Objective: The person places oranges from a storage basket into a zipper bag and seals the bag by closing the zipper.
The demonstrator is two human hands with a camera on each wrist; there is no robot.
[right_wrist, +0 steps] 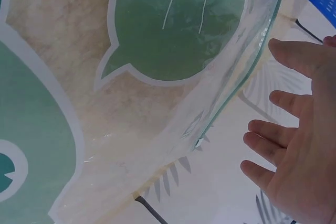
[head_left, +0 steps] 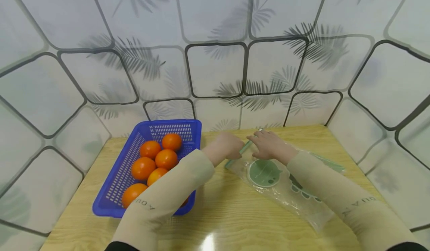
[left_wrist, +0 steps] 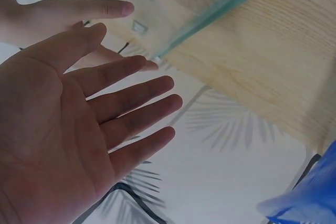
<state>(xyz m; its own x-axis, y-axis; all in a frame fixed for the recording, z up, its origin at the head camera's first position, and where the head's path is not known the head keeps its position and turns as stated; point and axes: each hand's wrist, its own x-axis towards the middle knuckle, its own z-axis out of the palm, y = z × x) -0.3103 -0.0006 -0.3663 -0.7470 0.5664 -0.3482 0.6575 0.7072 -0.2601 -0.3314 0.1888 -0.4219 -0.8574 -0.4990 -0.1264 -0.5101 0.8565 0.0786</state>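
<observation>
A clear plastic zip bag (head_left: pixel 264 173) with green dinosaur prints lies flat on the table, its green zip edge (head_left: pixel 245 147) towards the left. My left hand (head_left: pixel 226 146) is above the left end of that edge. The left wrist view shows the palm of this left hand (left_wrist: pixel 79 124) with fingers extended and nothing held. Over the zip end of the bag is my right hand (head_left: pixel 271 145), palm down. In the right wrist view the right hand (right_wrist: pixel 299 150) has its fingers apart and loosely bent, thumb beside the zip strip (right_wrist: pixel 247 72), gripping nothing.
A blue plastic basket (head_left: pixel 112 174) holding several oranges (head_left: pixel 143 168) stands on the left, partly covered by my left sleeve (head_left: pixel 168 195). The wooden table (head_left: pixel 231 221) meets a patterned wall covering (head_left: pixel 215 68) at the back and both sides.
</observation>
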